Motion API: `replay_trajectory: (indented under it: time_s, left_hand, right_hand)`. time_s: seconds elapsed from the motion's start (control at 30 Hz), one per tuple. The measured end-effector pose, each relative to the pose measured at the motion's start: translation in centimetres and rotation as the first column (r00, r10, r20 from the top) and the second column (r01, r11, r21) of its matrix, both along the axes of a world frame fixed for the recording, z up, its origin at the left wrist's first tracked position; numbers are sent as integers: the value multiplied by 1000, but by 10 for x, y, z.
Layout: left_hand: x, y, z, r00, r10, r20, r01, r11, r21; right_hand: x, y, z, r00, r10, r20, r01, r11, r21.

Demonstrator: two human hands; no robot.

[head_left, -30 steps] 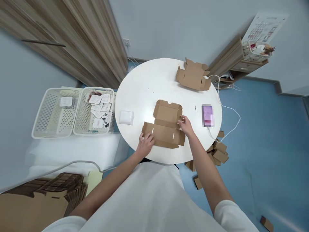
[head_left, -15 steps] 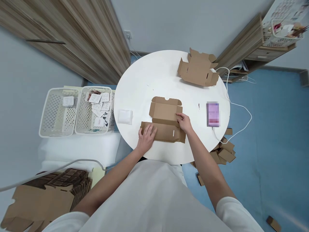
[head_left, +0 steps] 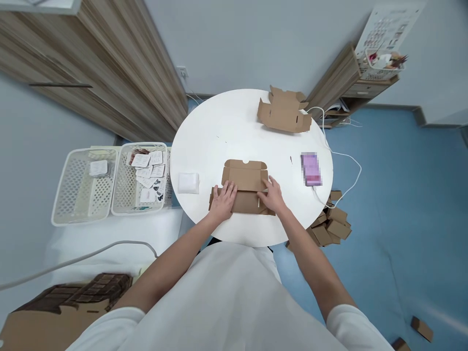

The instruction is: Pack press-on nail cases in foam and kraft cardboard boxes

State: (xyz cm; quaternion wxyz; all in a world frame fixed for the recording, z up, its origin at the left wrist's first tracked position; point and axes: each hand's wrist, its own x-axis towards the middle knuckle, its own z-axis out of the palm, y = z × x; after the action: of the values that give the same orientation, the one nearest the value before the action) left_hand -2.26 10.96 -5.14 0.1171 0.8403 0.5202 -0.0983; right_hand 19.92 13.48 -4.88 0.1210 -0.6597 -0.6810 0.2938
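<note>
A brown cardboard box, partly folded, lies before me on the white round table. Its upper panel with small side flaps and a notched edge stands behind the crease, and the front panel is nearest my body. My left hand presses on the left part of the crease, fingers stretched out over the cardboard. At the right end, my right hand grips the box by its side flap, thumb on the front panel and fingers at the upper panel's edge. A white packet rests left of the box.
Another unfolded cardboard box lies at the table's back. A phone-like pixelated device with a white cable sits at right. Two white baskets stand at left, one with cards. Folded boxes pile on the floor; flat cardboard is stacked lower left.
My right hand has shifted its thumb down onto the front panel at the right end. My left hand's fingers have moved up to the crease. The whole view has shifted slightly.
</note>
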Motion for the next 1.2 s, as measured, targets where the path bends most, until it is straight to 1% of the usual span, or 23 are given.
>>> replay_trajectory:
  time_s: [0.03, 0.07, 0.13, 0.17, 0.2, 0.27, 0.33, 0.4, 0.43, 0.47, 0.5, 0.53, 0.57, 0.63, 0.7, 0.73, 0.83, 0.93, 0.97, 1.0, 1.1, 1.13, 1.2]
  left_hand:
    - [-1, -3, 0, 1000, 1, 7, -1, 1000, 3]
    - [-2, -6, 0, 1000, 2, 14, -2, 1000, 5]
    - [-4, -13, 1, 999, -1, 32, 1, 1000, 11]
    - [-4, -16, 2, 999, -2, 42, 2, 1000, 14]
    - [-5, -20, 2, 999, -4, 53, 3, 1000, 18]
    - [-6, -27, 4, 997, -2, 74, 0, 1000, 26]
    - [-12, -35, 4, 994, 32, 100, -36, 999, 35]
    - [-24, -46, 2, 980, 145, 139, -153, 987, 45]
    - [-32, -53, 0, 958, 234, 163, -244, 969, 45]
    - [-41, -60, -4, 923, 336, 190, -348, 937, 36]
    - [-51, -68, -9, 872, 438, 217, -453, 891, 20]
    - [-60, -74, -15, 820, 518, 242, -530, 848, -15]
    - [-68, -80, -21, 777, 566, 277, -573, 817, -62]
    - [-80, -87, -34, 716, 580, 388, -573, 806, -148]
    - [-82, -86, -43, 642, 579, 502, -562, 801, -206]
    - [-80, -83, -45, 600, 589, 541, -572, 789, -225]
    - [-70, -71, -45, 489, 660, 571, -643, 715, -275]
    - [-63, -63, -38, 416, 715, 561, -688, 651, -320]
    - [-61, -63, -35, 405, 719, 565, -691, 645, -326]
    - [-59, -63, -32, 406, 712, 573, -684, 652, -326]
    - [-51, -66, -25, 445, 655, 611, -624, 716, -314]
    - [-47, -68, -23, 453, 641, 619, -607, 731, -313]
    - [-40, -72, -19, 457, 636, 622, -591, 740, -322]
  right_hand:
    - [-4, -9, 3, 994, 31, 101, -37, 998, 59]
    - [-8, -19, 5, 979, 93, 184, -111, 990, 91]
    - [-17, -39, 5, 911, 294, 288, -327, 942, 72]
    - [-22, -48, 4, 869, 371, 327, -407, 913, 44]
    - [-27, -56, 2, 838, 408, 362, -444, 896, 19]
    - [-36, -67, -3, 813, 414, 410, -447, 894, -18]
    - [-43, -73, -9, 815, 383, 435, -411, 911, -32]
    - [-47, -74, -13, 823, 358, 441, -381, 924, -37]
    - [-48, -74, -14, 827, 351, 438, -373, 927, -39]
    - [-49, -74, -15, 831, 349, 433, -369, 929, -39]
    - [-49, -74, -15, 835, 348, 426, -367, 929, -40]
    - [-48, -74, -16, 839, 348, 419, -366, 930, -40]
    - [-48, -74, -16, 843, 346, 412, -363, 931, -39]
    - [-47, -75, -17, 851, 342, 398, -357, 933, -38]
    - [-47, -76, -18, 860, 342, 379, -354, 934, -38]
    - [-48, -77, -18, 864, 345, 366, -356, 934, -38]
    - [-51, -79, -19, 873, 354, 335, -362, 931, -39]
    - [-53, -79, -19, 875, 360, 325, -367, 929, -41]
    - [-54, -79, -19, 874, 360, 325, -367, 929, -43]
    - [-54, -79, -18, 874, 362, 325, -368, 929, -46]
    - [-56, -78, -18, 871, 370, 324, -375, 926, -50]
    - [-57, -78, -18, 870, 372, 325, -378, 925, -48]
    - [-58, -78, -18, 869, 372, 327, -379, 924, -43]
